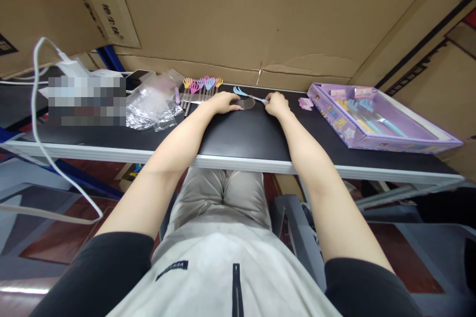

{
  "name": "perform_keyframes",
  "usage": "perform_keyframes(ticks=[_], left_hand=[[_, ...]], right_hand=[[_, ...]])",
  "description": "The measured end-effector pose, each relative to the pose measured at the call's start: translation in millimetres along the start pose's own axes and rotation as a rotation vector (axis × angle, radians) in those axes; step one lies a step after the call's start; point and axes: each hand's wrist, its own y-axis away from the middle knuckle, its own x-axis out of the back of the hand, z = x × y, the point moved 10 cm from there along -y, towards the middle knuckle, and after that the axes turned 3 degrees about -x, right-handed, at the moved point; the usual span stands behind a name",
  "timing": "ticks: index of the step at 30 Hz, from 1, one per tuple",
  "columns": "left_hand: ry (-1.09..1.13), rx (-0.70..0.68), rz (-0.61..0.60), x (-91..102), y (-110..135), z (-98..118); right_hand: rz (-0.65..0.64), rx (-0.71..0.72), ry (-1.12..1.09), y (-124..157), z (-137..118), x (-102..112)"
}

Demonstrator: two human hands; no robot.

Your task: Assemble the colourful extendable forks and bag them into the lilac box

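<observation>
My right hand (277,104) is closed on the handle end of a back scratcher (256,97). Its light-blue claw points left, toward my other hand, and a thin metal shaft joins the two ends. A clear plastic sleeve (247,104) lies under my left hand (224,102), pinched at its edge by the fingers. The scratcher's claw is just above the sleeve. Left of my left hand, several back scratchers (203,84) with yellow, pink, purple and blue claws lie side by side, partly hidden by my forearm.
A purple display box (349,138) holding several back scratchers stands at the right. Small pink cards (305,103) lie beside it. Crumpled clear bags (152,106), a phone (139,79) and a white cable (35,94) occupy the left. Cardboard (238,15) walls the black table's back.
</observation>
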Motion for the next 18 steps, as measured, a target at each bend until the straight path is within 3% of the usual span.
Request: perform_keyframes(ticks=[18], left_hand=[[0.028,0.039,-0.023,0.8,2.8,2.6]], right_hand=[[-0.026,-0.005,-0.030,-0.2,8.1,1.5]])
